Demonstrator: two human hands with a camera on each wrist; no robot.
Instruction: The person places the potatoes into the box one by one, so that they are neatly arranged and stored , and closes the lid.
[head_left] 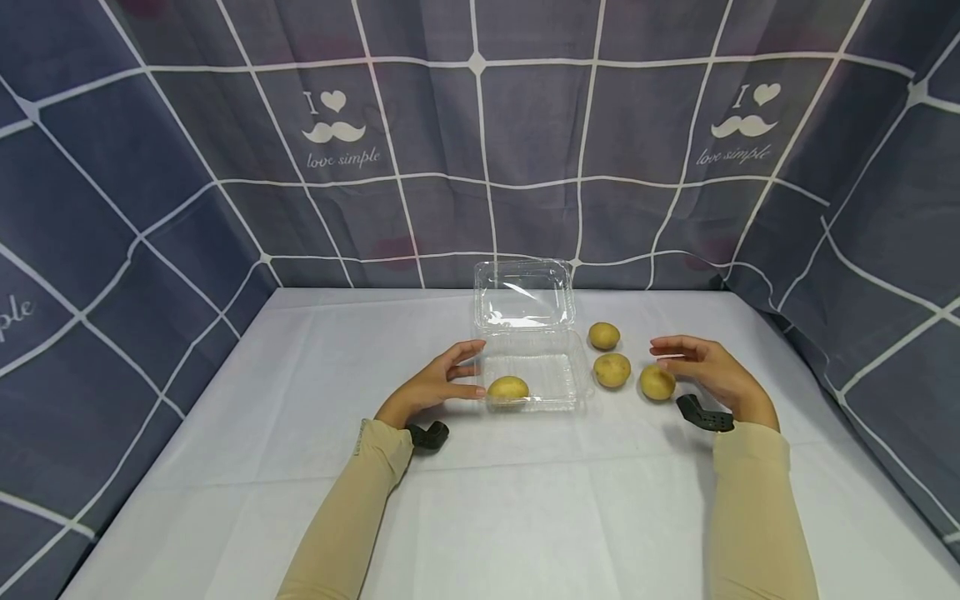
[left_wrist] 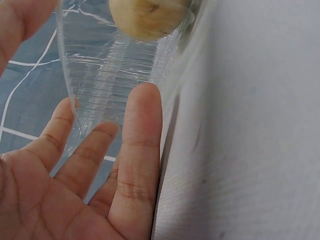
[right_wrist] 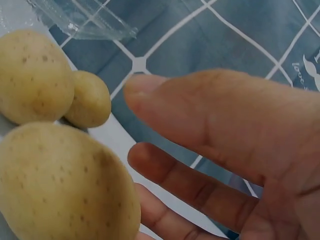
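A clear plastic clamshell box (head_left: 536,367) lies with its lid (head_left: 523,296) raised at the back. One yellow potato (head_left: 507,388) sits in its front left corner. My left hand (head_left: 438,379) is at the box's left side, fingers spread and fairly straight; in the left wrist view the fingertips (left_wrist: 142,100) reach the ribbed plastic wall. To the right of the box, my right hand (head_left: 708,371) stands beside the nearest loose potato (head_left: 657,382). Its thumb (right_wrist: 150,92) and fingers are apart, and the right wrist view shows the potato (right_wrist: 67,185) just beyond the fingers, not gripped.
Two more potatoes, one in front (head_left: 612,370) and a smaller one behind (head_left: 603,336), lie between the box and my right hand. A white cloth (head_left: 495,517) covers the table. Dark checked curtains (head_left: 420,125) enclose the back and both sides.
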